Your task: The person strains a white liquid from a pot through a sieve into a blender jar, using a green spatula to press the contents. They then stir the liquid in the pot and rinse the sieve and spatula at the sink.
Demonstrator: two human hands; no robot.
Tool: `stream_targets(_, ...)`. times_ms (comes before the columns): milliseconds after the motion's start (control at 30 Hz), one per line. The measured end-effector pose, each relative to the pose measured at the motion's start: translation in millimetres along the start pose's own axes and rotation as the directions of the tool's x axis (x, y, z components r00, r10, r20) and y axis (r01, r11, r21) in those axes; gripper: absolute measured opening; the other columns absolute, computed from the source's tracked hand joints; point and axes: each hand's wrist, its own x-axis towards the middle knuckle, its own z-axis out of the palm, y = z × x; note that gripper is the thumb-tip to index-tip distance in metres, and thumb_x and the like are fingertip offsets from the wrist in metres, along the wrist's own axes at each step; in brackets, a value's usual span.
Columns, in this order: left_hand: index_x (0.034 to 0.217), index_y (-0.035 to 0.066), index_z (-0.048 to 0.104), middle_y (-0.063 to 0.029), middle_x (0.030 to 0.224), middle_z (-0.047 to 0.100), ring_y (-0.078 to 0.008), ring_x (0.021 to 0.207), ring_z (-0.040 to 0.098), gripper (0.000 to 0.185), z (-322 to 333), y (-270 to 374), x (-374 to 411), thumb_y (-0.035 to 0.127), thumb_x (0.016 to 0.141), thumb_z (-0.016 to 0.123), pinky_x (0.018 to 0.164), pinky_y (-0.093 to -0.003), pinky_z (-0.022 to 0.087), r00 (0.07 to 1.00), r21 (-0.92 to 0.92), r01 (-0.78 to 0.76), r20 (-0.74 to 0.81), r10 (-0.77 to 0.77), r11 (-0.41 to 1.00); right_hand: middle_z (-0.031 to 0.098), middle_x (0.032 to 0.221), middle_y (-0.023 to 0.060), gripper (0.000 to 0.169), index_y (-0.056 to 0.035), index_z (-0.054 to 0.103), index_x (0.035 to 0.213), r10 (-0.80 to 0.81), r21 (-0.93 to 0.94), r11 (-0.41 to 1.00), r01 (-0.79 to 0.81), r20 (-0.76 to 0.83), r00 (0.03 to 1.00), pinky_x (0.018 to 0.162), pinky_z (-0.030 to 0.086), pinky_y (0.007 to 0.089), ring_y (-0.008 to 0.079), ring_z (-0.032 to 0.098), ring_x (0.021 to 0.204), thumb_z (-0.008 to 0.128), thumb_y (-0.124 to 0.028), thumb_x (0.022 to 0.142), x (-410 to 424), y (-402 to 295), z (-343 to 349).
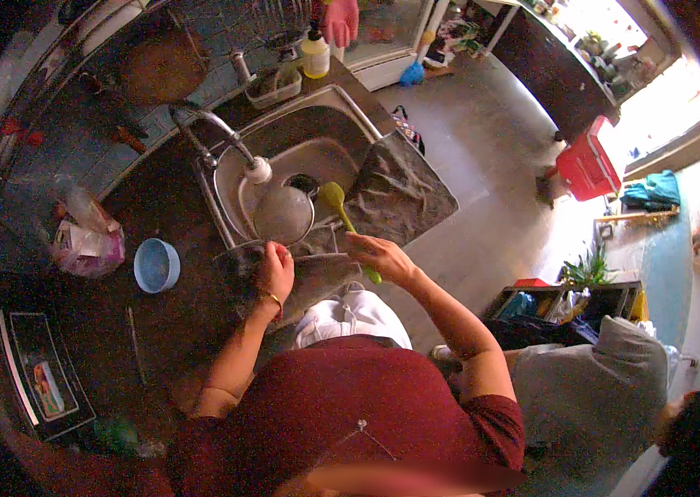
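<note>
My right hand [381, 258] grips the handle of a green ladle or large spoon [331, 196]. The spoon's head points away from me, over the sink's right side. My left hand [276, 273], curled, is at the front edge of the sink [219, 205]. Whether its fingers hold anything cannot be made out. Just beyond them a round, pale metal vessel [285, 214] sits tilted in the basin, with a dark object [301, 183] partly hidden behind it. Above the basin arches a chrome faucet [213, 118] with a white nozzle [258, 169].
A dark cloth or mat [406, 192] drapes the sink's right side. On the left counter are a light-blue bowl [157, 266] and a plastic bag [89, 248]. A yellow liquid bottle [315, 56] stands behind the sink. Another person in grey [592, 379] is at my right.
</note>
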Motion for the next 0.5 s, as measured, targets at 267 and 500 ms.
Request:
stream_targets(267, 0.090, 0.003, 0.041, -0.0183, 0.071, 0.056, -0.0390, 0.070, 0.057, 0.013, 5.9, 2.1, -5.2, 0.009, 0.085, 0.051, 0.057, -0.0420, 0.045, 1.000, 0.087, -0.003, 0.024, 0.001, 0.996, 0.049, 0.124, 0.0133, 0.036, -0.0157, 0.063, 0.109, -0.233, -0.194, 0.957, 0.216, -0.071, 0.970, 0.091, 0.043, 0.0347, 0.0309, 0.051, 0.108, 0.058, -0.009, 0.074, 3.5, 6.6, -17.1)
stream_targets(500, 0.088, 0.006, 0.041, -0.0078, 0.068, 0.049, -0.0215, 0.052, 0.049, 0.017, 8.0, 7.3, 1.1, 0.010, 0.082, 0.057, 0.049, -0.0350, 0.042, 0.915, -0.175, 0.404, 0.104, -0.391, 0.898, 0.055, 0.117, 0.0140, 0.027, -0.0080, 0.064, 0.102, -0.109, 0.145, 0.981, 0.130, -0.139, 0.984, 0.086, 0.046, 0.0363, 0.0297, 0.056, 0.100, 0.060, -0.004, 0.075, 3.7, 30.6, -43.6)
